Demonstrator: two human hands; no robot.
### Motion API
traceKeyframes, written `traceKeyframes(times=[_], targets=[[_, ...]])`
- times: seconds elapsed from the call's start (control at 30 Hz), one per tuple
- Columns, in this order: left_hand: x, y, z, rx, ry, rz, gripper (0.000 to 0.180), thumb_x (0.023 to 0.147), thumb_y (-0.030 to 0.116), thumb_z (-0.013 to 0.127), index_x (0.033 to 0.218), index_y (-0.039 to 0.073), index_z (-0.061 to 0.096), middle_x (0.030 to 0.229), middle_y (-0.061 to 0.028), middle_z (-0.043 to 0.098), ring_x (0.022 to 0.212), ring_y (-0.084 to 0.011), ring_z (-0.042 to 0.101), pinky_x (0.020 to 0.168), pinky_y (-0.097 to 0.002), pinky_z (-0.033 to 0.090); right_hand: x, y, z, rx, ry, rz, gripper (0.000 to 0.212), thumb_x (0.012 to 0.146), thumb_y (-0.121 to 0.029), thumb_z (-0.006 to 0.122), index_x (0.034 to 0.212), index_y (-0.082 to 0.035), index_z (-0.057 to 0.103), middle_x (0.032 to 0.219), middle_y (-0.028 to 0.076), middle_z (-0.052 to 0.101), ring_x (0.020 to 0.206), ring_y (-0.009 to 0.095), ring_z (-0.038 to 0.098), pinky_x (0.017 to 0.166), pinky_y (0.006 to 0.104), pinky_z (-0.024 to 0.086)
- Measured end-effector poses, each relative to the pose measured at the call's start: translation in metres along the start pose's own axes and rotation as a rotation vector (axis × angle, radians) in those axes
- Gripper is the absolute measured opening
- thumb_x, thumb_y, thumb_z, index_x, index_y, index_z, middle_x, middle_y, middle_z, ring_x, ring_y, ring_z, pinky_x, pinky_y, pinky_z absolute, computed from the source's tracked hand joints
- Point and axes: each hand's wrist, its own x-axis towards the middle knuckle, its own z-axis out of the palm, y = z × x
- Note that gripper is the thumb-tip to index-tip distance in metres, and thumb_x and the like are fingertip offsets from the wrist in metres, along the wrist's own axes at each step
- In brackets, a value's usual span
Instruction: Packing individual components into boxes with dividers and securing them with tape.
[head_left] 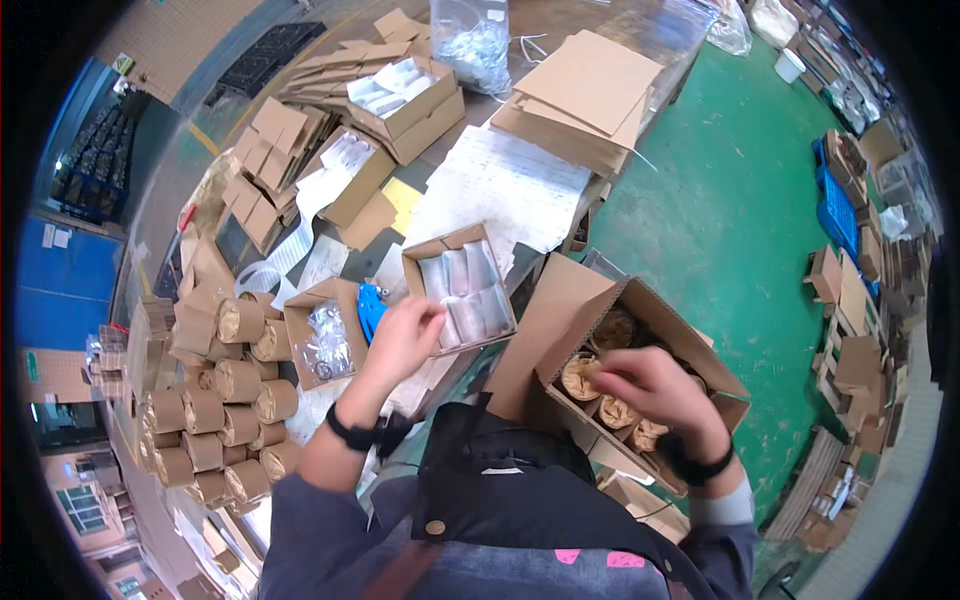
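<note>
My left hand (402, 338) is at the near left edge of a small cardboard box (410, 262) packed with white wrapped packets (468, 290). Its fingers are curled together; I cannot make out anything between them. Over a large open carton (690, 335) on the right is my right hand (652, 385), slightly blurred, fingers bent and tips close together next to a brown paper-wrapped roll (580, 378). Whether they grip something is hidden. More paper-wrapped rolls (618, 412) stand inside the carton, partly covered by the hand. Both wrists wear black bands.
A small box of clear plastic bags (325, 340) and a blue tool (371, 310) lie left of the packets. Stacked paper-wrapped cylinders (238, 380) fill the far left. Cardboard sheets (590, 80), papers (500, 185) and two boxes of white rolls (395, 90) cover the table behind.
</note>
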Motion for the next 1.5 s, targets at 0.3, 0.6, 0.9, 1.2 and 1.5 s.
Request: traceKeyframes(times=[0.3, 0.6, 0.9, 1.2, 1.5], targets=[[0.035, -0.055, 0.096, 0.855, -0.080, 0.175, 0.034, 0.075, 0.029, 0.067, 0.100, 0.008, 0.059, 0.094, -0.0127, 0.058, 0.090, -0.0258, 0.059, 0.073, -0.0387, 0.044, 0.202, 0.038, 0.135, -1.255, 0.272, -0.217, 0.010, 0.073, -0.017, 0.061, 0.078, -0.008, 0.064, 0.091, 0.010, 0.059, 0.108, 0.028, 0.049, 0.102, 0.0585, 0.029], [0.041, -0.044, 0.057, 0.500, -0.254, 0.245, 0.056, 0.062, 0.038, 0.080, 0.104, 0.011, 0.056, 0.101, -0.0080, 0.063, 0.101, -0.0268, 0.055, 0.083, -0.0435, 0.042, 0.189, 0.038, 0.119, -0.867, 0.243, -0.196, 0.020, 0.074, -0.010, 0.058, 0.094, -0.013, 0.062, 0.101, 0.004, 0.057, 0.111, 0.022, 0.049, 0.098, 0.0537, 0.031], [0.044, -0.033, 0.063, 0.228, -0.318, 0.274, 0.051, 0.067, 0.021, 0.078, 0.106, 0.009, 0.048, 0.093, -0.0155, 0.059, 0.087, -0.0383, 0.061, 0.072, -0.0461, 0.050, 0.113, 0.026, 0.094, -0.037, 0.403, -0.099, 0.032, 0.070, 0.005, 0.063, 0.099, -0.006, 0.056, 0.093, 0.010, 0.062, 0.097, 0.032, 0.059, 0.085, 0.0422, 0.047], [0.047, -0.037, 0.080, 0.191, -0.463, 0.114, 0.047, 0.075, 0.008, 0.066, 0.118, 0.010, 0.047, 0.114, -0.0183, 0.055, 0.102, -0.0413, 0.056, 0.082, -0.0475, 0.048, 0.141, 0.041, 0.110, -0.403, 0.421, -0.286, 0.036, 0.068, 0.002, 0.069, 0.103, -0.005, 0.062, 0.119, 0.013, 0.055, 0.108, 0.034, 0.054, 0.092, 0.0395, 0.046], [0.049, -0.056, 0.072, -0.203, -0.169, 0.153, 0.039, 0.084, 0.018, 0.070, 0.113, 0.002, 0.051, 0.105, -0.0217, 0.060, 0.100, -0.0370, 0.060, 0.085, -0.0397, 0.047, 0.106, 0.029, 0.066, 0.308, 0.593, -0.216, 0.008, 0.086, -0.003, 0.063, 0.094, -0.001, 0.064, 0.084, 0.007, 0.066, 0.077, 0.013, 0.062, 0.069, 0.0280, 0.050]])
